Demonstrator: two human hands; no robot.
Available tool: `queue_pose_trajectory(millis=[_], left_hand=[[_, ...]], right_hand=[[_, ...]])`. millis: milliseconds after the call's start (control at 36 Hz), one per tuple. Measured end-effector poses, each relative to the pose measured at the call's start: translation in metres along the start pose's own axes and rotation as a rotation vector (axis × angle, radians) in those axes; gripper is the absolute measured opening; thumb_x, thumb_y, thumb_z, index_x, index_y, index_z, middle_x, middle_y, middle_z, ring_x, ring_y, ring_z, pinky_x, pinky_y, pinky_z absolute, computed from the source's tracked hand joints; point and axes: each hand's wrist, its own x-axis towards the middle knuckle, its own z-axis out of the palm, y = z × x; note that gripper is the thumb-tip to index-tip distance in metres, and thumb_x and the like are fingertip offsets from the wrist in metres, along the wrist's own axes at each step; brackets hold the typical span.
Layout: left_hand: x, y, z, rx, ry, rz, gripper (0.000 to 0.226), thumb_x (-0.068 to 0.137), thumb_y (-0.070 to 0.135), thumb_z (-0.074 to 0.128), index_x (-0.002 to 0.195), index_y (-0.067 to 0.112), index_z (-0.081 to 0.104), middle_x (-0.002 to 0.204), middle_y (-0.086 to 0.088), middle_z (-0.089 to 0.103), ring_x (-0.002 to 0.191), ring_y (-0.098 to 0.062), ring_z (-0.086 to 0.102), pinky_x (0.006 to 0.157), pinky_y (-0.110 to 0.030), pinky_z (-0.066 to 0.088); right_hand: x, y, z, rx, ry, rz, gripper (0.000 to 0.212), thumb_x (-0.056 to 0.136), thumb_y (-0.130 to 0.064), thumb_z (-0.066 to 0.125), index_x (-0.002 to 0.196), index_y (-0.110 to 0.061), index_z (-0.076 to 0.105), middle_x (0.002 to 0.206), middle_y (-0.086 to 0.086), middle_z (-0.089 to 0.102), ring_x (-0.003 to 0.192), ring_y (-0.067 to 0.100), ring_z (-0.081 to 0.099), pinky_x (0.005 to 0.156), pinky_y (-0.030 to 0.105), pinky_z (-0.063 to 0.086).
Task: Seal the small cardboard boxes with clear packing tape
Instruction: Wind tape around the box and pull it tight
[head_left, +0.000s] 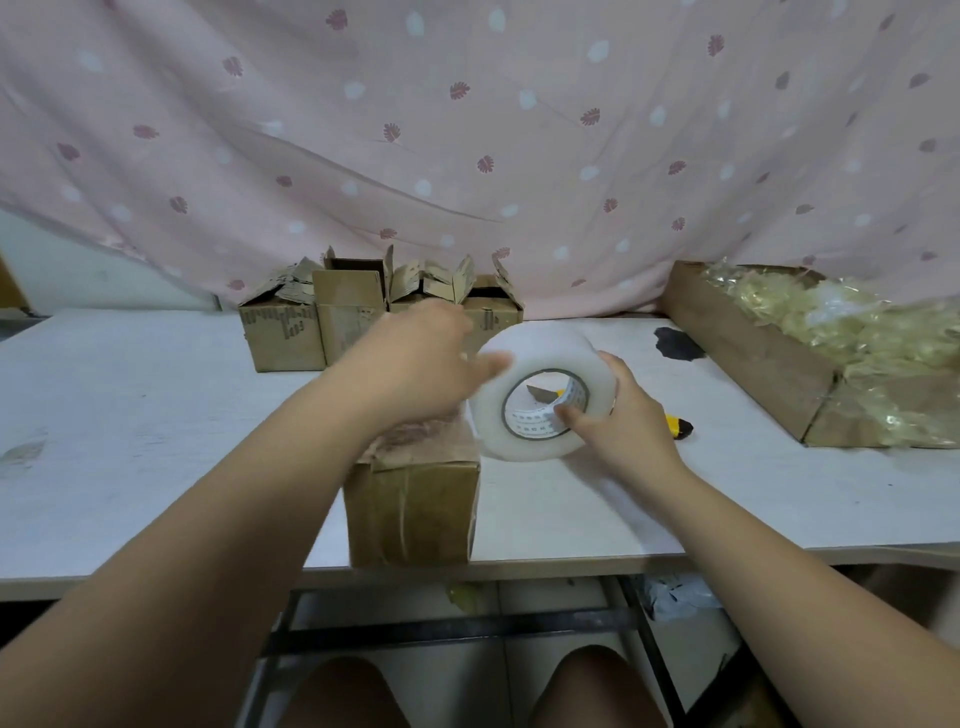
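Head view: the roll of clear packing tape (524, 353) is held on edge over the white table (130, 415), just right of the small cardboard box (413, 504) that stands at the near table edge. The right hand (623, 415) clamps the roll, thumb (569, 415) hooked inside the core, fingers wrapped over the outer rim. The left hand (421, 358), motion-blurred, lies over the box top with its fingertips at the roll's left rim; whether they pinch a free tape end cannot be told. The roll looks stiff, fairly heavy and slick-faced, so the core is probably the surest hold; the film itself is likely thin, sticky and prone to folding. The box appears light, its worn flaps soft.
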Motion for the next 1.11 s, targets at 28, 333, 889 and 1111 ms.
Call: queue_pose_trajectory(millis=[28,333,889,1111], left_hand=[[0.002,0.007,0.002,0.011,-0.046,0.021,0.066,0.09,0.062,0.044,0.135,0.013,0.049,0.147,-0.003,0.041,0.134,-0.023,0.039,0.11,-0.041,0.03],[0.013,-0.016,0.023,0.067,-0.277,0.014,0.061,0.091,0.025,0.044,0.148,0.038,0.027,0.155,0.012,0.023,0.143,-0.019,0.019,0.116,-0.052,0.01],[0.015,-0.04,0.02,-0.102,-0.246,0.026,0.065,0.09,0.019,0.049,0.149,0.038,0.029,0.153,0.012,0.028,0.142,-0.017,0.019,0.116,-0.045,0.02],[0.023,-0.043,0.021,-0.063,-0.178,0.049,0.063,0.09,0.034,0.062,0.146,0.024,0.034,0.127,-0.002,0.05,0.117,-0.023,0.045,0.095,-0.035,0.038]], right_hand=[[0.0,0.0,0.0,-0.001,0.003,0.001,0.06,0.083,-0.033,0.074,0.135,-0.029,0.044,0.112,-0.007,0.064,0.103,0.019,0.057,0.085,0.039,0.048],[0.017,0.007,-0.017,-0.062,-0.043,0.133,0.029,0.081,-0.03,0.068,0.103,-0.032,0.049,0.093,-0.008,0.062,0.082,0.009,0.056,0.06,0.03,0.04],[0.039,-0.004,-0.049,-0.46,-0.072,-0.039,0.048,0.08,-0.022,0.063,0.124,-0.029,0.046,0.105,-0.004,0.052,0.093,0.023,0.05,0.069,0.033,0.037],[0.033,0.002,-0.074,0.027,-0.345,0.014,0.038,0.071,-0.033,0.084,0.093,-0.023,0.056,0.073,-0.013,0.062,0.059,-0.002,0.057,0.047,0.011,0.038]])
